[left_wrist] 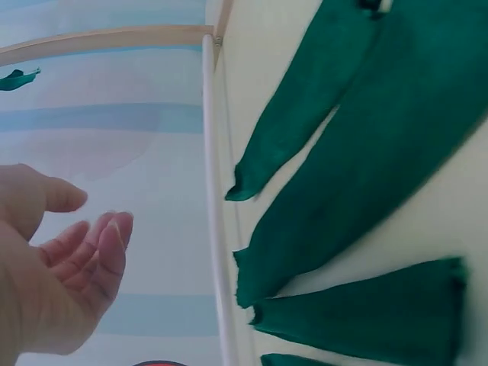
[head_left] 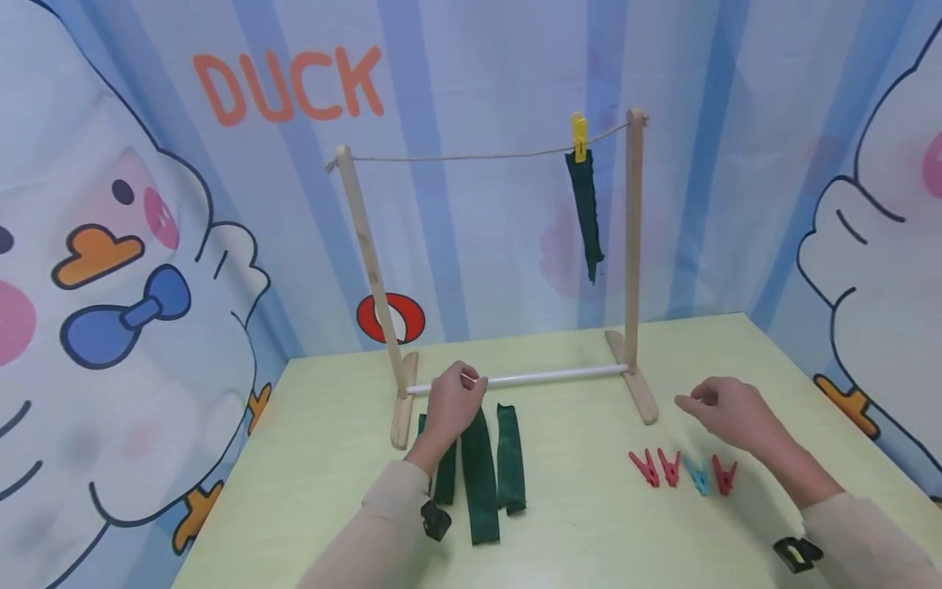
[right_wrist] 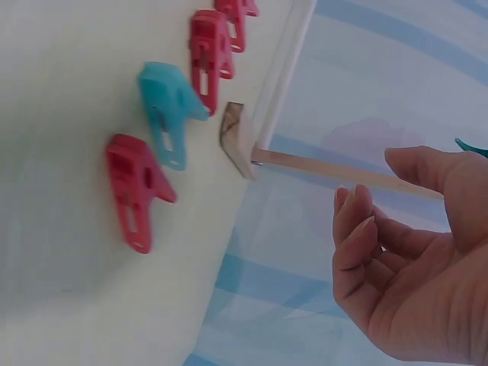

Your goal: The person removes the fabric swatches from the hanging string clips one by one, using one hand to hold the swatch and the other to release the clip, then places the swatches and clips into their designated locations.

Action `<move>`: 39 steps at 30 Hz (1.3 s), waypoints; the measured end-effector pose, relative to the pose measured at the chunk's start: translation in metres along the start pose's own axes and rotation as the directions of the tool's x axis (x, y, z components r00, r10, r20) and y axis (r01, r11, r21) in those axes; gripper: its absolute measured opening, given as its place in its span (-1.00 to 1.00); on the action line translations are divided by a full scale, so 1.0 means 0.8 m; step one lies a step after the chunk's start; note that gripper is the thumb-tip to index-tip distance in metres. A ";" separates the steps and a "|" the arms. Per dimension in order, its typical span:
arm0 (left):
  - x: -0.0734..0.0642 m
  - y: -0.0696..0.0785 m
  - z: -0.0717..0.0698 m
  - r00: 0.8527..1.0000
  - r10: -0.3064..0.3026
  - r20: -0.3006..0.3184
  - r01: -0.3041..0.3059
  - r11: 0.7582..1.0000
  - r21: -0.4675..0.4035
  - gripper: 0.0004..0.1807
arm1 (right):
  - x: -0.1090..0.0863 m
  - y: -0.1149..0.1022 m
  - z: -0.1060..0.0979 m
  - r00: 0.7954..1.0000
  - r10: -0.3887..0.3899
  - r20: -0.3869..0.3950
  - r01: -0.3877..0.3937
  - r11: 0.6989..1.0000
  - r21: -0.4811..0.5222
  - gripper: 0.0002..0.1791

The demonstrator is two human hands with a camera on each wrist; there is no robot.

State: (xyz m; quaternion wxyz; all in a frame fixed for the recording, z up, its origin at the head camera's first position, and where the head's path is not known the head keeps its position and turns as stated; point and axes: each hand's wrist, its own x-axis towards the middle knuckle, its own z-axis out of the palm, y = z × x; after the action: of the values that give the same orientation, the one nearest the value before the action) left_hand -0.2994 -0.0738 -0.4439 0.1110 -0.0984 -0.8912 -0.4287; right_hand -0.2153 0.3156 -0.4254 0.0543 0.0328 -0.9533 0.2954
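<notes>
My left hand point(head_left: 449, 413) hovers above several dark green cloth strips point(head_left: 481, 491) lying on the table. In the left wrist view its fingers are loosely bent, with a gap to the thumb and nothing held. My right hand point(head_left: 732, 413) is raised beyond a row of clothespins, red point(head_left: 670, 467), blue point(head_left: 697, 476) and red point(head_left: 724, 474). The right wrist view shows its fingers relaxed and holding nothing. Another green strip point(head_left: 585, 213) hangs from the cord point(head_left: 464, 157), pinched by a yellow clothespin point(head_left: 580, 137) near the right post.
A wooden stand has a left post point(head_left: 371, 270), a right post point(head_left: 634, 245) and a white bar point(head_left: 552, 378) low between them. It stands at the back of the pale table point(head_left: 574, 532). Behind it hangs a blue striped cloth point(head_left: 478, 245) with duck pictures.
</notes>
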 end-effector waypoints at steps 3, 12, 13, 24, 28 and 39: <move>0.009 0.003 -0.005 0.999 0.020 0.029 -0.019 0.998 -0.055 -0.80 | 0.004 -0.011 -0.007 0.999 -0.029 -0.040 0.029 1.000 0.001 -0.51; 0.039 0.033 -0.018 0.993 0.112 0.038 -0.101 0.970 -0.219 -0.65 | 0.019 -0.044 -0.032 0.992 -0.068 -0.110 0.070 0.997 0.022 -0.49; 0.042 0.036 -0.019 0.992 0.123 0.029 -0.113 0.967 -0.230 -0.65 | 0.020 -0.048 -0.035 0.990 -0.074 -0.121 0.078 0.997 0.030 -0.48; 0.080 0.062 -0.035 0.984 0.176 -0.011 -0.170 0.928 -0.332 -0.60 | 0.051 -0.091 -0.056 0.929 -0.207 -0.307 0.243 0.966 0.083 -0.49; 0.090 0.068 -0.037 0.986 0.168 -0.013 -0.160 0.909 -0.385 -0.60 | 0.060 -0.103 -0.065 0.900 -0.226 -0.373 0.284 0.953 0.106 -0.53; 0.103 0.084 -0.028 0.977 0.213 -0.007 -0.197 0.892 -0.408 -0.55 | 0.089 -0.128 -0.081 0.791 -0.316 -0.524 0.436 0.892 0.121 -0.52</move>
State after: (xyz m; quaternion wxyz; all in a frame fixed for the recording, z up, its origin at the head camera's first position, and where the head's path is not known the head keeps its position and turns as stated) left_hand -0.3577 -0.0435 -0.3572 0.1156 -0.2207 -0.7693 -0.5883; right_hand -0.2708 0.2662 -0.3059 0.3481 0.1530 -0.8398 0.3876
